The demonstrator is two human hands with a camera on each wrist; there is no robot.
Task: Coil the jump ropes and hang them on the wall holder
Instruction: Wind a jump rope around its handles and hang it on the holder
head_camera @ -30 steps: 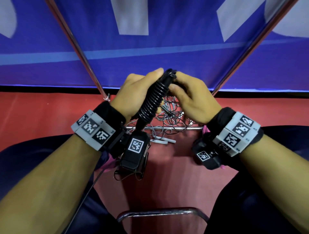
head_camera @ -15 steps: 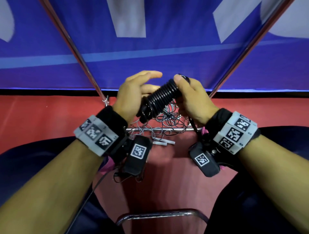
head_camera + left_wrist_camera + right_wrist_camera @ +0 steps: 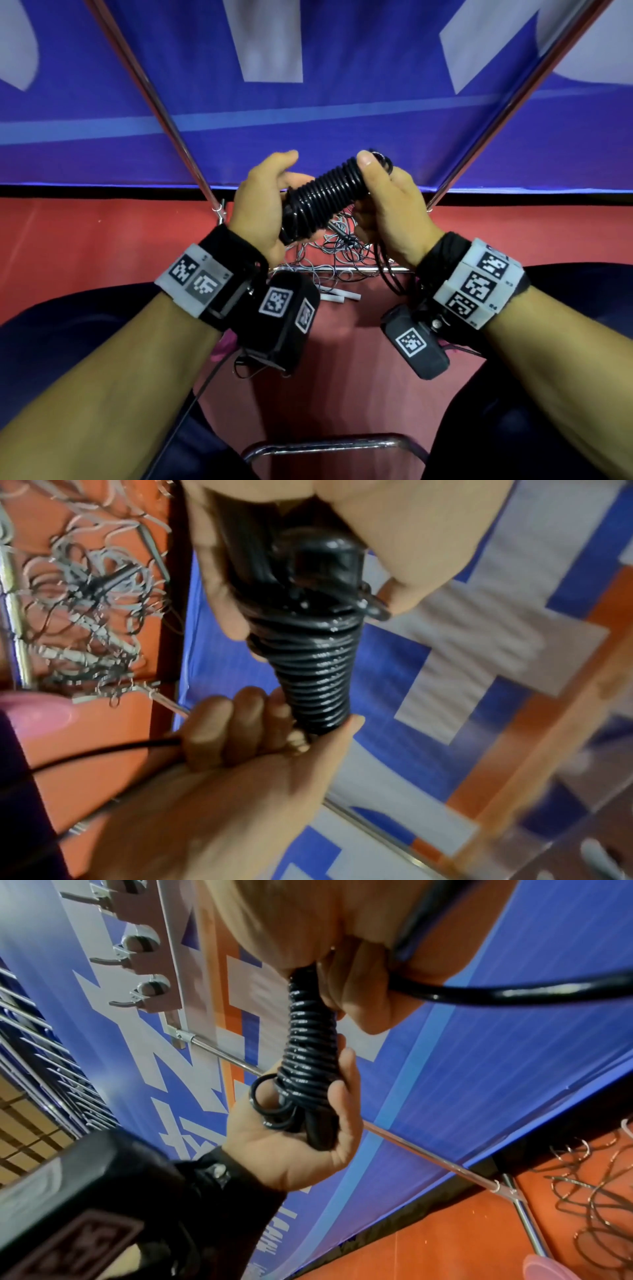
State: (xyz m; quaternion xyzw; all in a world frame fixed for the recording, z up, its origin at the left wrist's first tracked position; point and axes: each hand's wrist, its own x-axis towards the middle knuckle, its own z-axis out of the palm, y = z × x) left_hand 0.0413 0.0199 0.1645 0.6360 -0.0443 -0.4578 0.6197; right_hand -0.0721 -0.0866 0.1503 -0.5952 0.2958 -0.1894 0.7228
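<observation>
Progress: coiling seemingly near complete | black jump rope (image 3: 325, 195) is held mid-air | left grip (image 3: 263, 209) curled round lower end | right grip (image 3: 390, 212) clamped on upper end | wall holder (image 3: 140, 945) not yet reached

On the red floor (image 3: 102, 246) lie a tangle of thin ropes (image 3: 342, 245), two white handles (image 3: 339, 295) and a chrome bar (image 3: 363, 270).

Lighting: even, fairly bright. Glare: small highlights on coiled rope (image 3: 315, 669). Blur: backdrop (image 3: 479, 642) behind rope, wrist views. Distortion: head view edges bowed.
</observation>
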